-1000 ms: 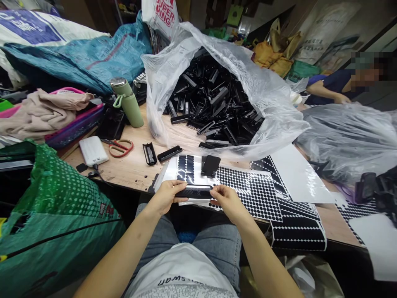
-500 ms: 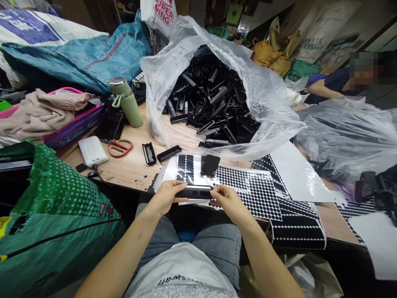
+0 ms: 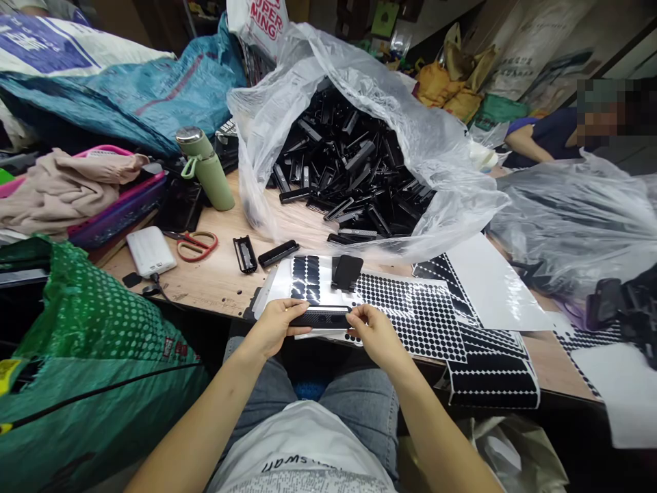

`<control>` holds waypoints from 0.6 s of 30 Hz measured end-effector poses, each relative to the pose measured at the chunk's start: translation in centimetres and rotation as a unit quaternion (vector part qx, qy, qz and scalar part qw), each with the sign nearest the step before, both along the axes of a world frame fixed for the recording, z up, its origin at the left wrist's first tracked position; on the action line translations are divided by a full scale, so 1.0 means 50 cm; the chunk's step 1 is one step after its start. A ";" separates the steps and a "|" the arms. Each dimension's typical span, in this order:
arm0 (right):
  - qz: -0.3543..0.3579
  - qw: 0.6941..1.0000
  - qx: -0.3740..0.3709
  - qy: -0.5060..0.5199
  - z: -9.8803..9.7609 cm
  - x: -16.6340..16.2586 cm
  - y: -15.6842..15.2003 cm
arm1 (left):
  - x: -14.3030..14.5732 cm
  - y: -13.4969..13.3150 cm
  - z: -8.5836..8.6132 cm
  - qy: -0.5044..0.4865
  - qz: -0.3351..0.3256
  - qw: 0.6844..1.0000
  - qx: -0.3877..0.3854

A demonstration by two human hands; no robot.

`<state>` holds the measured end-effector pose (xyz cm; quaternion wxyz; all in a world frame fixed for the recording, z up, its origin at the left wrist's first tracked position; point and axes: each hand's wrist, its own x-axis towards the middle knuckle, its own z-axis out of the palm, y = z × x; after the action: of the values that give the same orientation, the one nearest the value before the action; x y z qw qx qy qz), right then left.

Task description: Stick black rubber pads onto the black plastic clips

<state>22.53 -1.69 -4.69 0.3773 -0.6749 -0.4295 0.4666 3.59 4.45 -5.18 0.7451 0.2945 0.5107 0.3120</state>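
A long black plastic part (image 3: 322, 317) with a textured face is stretched level between my hands at the table's front edge. My left hand (image 3: 274, 325) pinches its left end, thumb on top and fingers below. At the right end, the thumb and fingertips of my right hand (image 3: 372, 330) are closed on the part. Just beyond it lie a sheet of black round stickers (image 3: 410, 311) and a strip of larger black stickers (image 3: 306, 277). A small black flat piece on a stand (image 3: 348, 272) rests on these sheets. Two similar black parts (image 3: 278, 253) lie further left.
An open clear plastic bag (image 3: 452, 178) full of black parts fills the table's back. To the left are red-handled scissors (image 3: 198, 246), a white power bank (image 3: 150, 250) and a green bottle (image 3: 213, 178). A green sack (image 3: 102, 383) stands at left. Another person (image 3: 544, 137) is at right.
Both hands keep hold of the black part in nearly the same place. The view has shifted slightly; nothing else has visibly moved on the table.
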 end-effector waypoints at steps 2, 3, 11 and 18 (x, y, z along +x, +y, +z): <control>0.003 1.000 0.011 -0.017 0.002 -0.004 -0.002 | 0.000 0.000 0.001 -0.001 0.001 1.000 -0.003; 0.007 0.999 0.015 -0.030 0.002 -0.006 -0.003 | 0.000 -0.001 0.002 -0.001 0.002 1.000 -0.005; -0.042 0.982 0.059 -0.176 -0.050 0.010 0.011 | 0.002 0.000 -0.003 0.008 0.030 1.000 -0.002; 0.036 0.947 0.017 -0.318 -0.137 0.041 0.022 | 0.008 0.003 -0.013 0.017 0.050 0.999 0.008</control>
<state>24.56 -0.62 -11.52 0.2152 -0.7657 -0.5591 0.2339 3.97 4.58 -5.80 0.7178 0.2796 0.5345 0.3477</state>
